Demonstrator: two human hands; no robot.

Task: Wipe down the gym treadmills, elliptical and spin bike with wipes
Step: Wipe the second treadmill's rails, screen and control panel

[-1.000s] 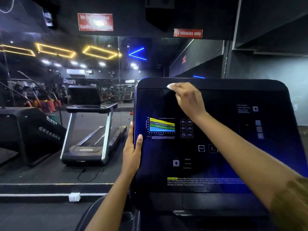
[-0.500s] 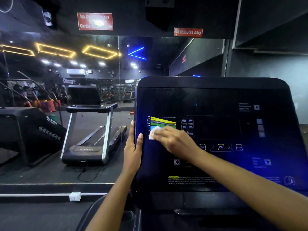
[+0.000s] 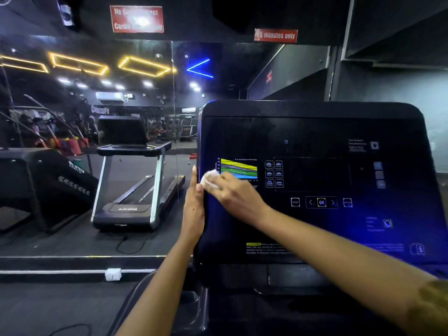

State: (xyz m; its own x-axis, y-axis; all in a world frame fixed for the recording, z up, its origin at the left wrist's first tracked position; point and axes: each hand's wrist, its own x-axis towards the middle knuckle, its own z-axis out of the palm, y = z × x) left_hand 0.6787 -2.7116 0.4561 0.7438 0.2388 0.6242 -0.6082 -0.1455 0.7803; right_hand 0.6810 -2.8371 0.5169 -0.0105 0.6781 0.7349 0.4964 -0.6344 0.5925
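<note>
- At the far left, a black sloped gym machine (image 3: 48,180) is standing on the dark floor.
- Just to its right, a treadmill (image 3: 135,185) with silver uprights is sitting beyond a pane of glass or mirror; I cannot tell which. A cable is trailing from its near end.
- A small white box (image 3: 113,274) is sitting on the floor ledge in front of it.
- High on the wall, a red sign (image 3: 137,19) is hanging, its words partly lost in glare.
- Near the middle, the person's left hand (image 3: 194,209) is reaching up and bracing the left edge of a large black console (image 3: 315,127). Its fingers are lying straight and close together along the edge, with the thumb tip touching the front face.
- Just right of that hand, a white crumpled wipe (image 3: 210,178) is pressing on the console's left side, beside a striped yellow, green and blue chart (image 3: 240,169).
- The right hand (image 3: 236,194) is lying over the wipe, fingers bunched around it and pinching it against the panel. The hand is blurring slightly.
- Higher up, a second red sign (image 3: 276,35) is reading "minutes only".
- Further right on the console, a lit OK button (image 3: 321,202) is glowing between two arrow keys.
- The right forearm is crossing the lower panel from the bottom right corner.
</note>
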